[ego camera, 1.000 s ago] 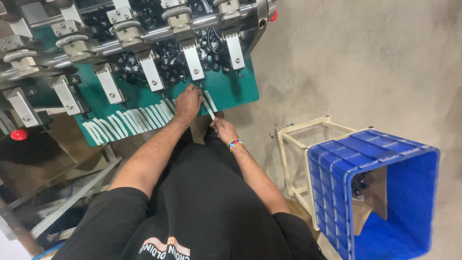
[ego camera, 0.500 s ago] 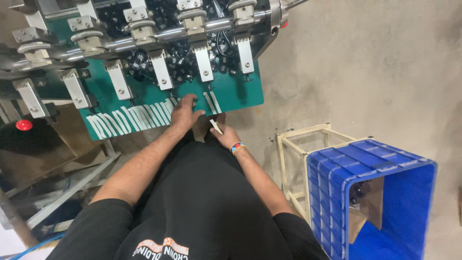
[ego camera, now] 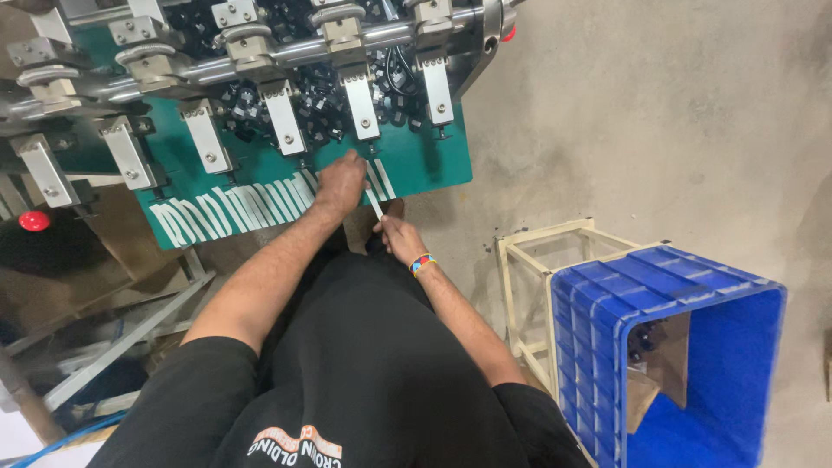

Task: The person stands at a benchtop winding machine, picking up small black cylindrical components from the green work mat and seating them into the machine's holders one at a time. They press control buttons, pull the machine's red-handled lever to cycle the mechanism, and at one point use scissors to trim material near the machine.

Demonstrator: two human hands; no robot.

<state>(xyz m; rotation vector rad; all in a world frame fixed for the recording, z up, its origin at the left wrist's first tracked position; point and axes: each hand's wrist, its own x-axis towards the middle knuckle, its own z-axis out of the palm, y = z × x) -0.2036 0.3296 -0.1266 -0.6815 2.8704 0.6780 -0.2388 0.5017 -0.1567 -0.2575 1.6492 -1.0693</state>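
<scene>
Left hand (ego camera: 341, 179) rests fingers-down on the green flat machine plate (ego camera: 425, 160) beside the row of thin white plastic strips (ego camera: 234, 212), right hand (ego camera: 394, 232) at 5 o'clock pinches one white strip (ego camera: 374, 204), placing step, needs lining up.

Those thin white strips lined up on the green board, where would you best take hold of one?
Probably by its near end, coming from the board's front edge. The white strips lie flat, side by side, leaving little room between them, while their near ends sit by the open edge. The right hand holds one strip that way, pinched at its end.
</scene>
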